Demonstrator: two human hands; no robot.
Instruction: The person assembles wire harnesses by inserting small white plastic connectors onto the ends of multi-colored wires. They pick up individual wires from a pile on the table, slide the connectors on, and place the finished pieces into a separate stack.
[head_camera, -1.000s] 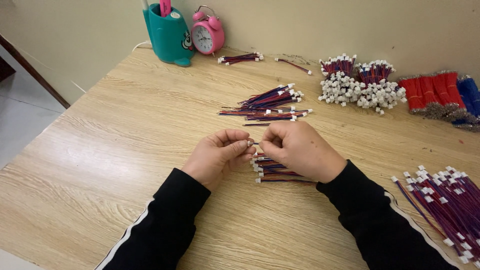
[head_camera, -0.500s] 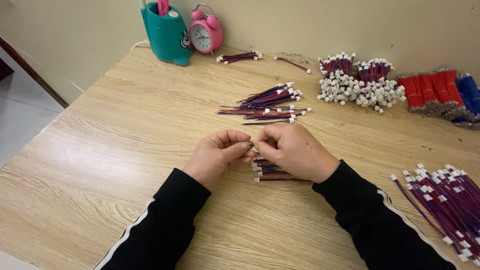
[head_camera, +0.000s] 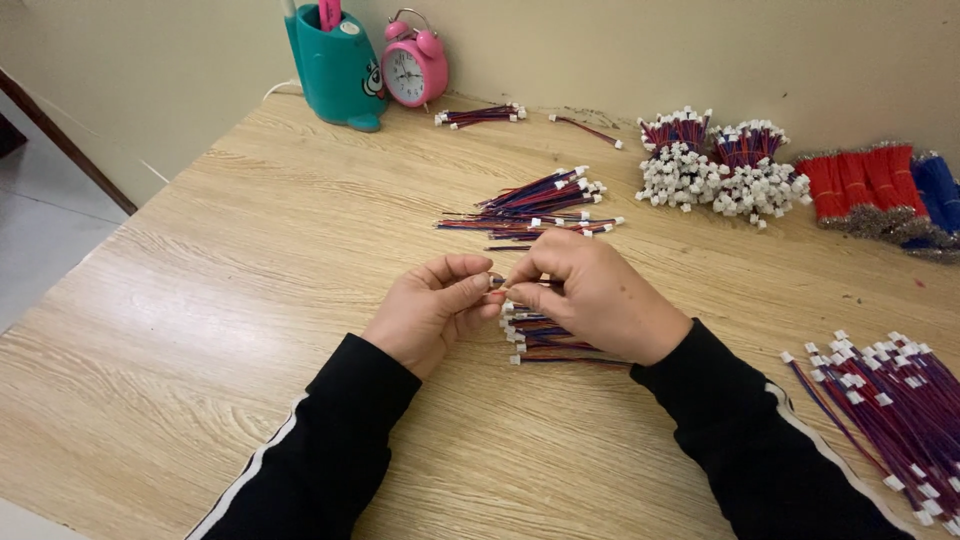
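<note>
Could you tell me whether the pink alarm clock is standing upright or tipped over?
Upright: the clock stands with its bells on top, face forward.

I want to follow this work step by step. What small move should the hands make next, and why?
Probably lay the wire lead on the small pile under the hands: the left hand and right hand pinch it together directly above that pile, whose white plugs all face left.

Honestly no packages, signs or screens on this desk. Closest thing is the small round white sticker (head_camera: 349, 28) near the top rim of the teal pen holder (head_camera: 335, 70), just left of the pink alarm clock (head_camera: 414, 68).
</note>
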